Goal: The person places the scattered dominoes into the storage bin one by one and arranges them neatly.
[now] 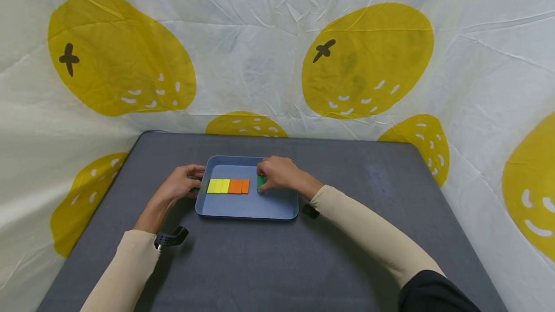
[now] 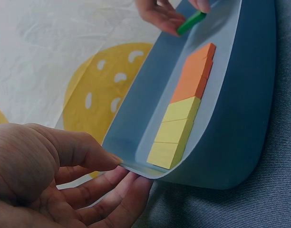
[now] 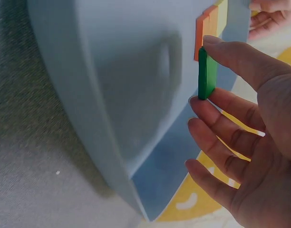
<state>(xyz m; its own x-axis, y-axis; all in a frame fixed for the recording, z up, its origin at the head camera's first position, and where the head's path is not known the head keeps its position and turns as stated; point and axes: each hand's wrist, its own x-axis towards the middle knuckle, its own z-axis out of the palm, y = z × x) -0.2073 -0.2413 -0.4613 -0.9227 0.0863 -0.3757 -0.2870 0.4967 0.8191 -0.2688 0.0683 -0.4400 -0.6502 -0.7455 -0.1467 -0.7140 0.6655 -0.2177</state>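
A blue-grey tray (image 1: 243,211) holds a row of yellow blocks (image 1: 218,186) followed by orange blocks (image 1: 238,187), set side by side. At the tray's left end, my left hand (image 1: 177,185) pinches the rim, its thumb on top and fingers below, as the left wrist view (image 2: 64,175) shows. Over the right part of the tray, my right hand (image 1: 279,173) holds a thin green block (image 3: 207,73) by its two ends, between thumb and fingers. The green block is just right of the orange ones, with a small gap. Whether it touches the tray floor I cannot tell.
The tray stands on a dark grey cloth-covered table (image 1: 260,264). Behind and at both sides hangs a white curtain (image 1: 247,61) printed with yellow fruit. A black strap (image 1: 171,237) sits at the left wrist.
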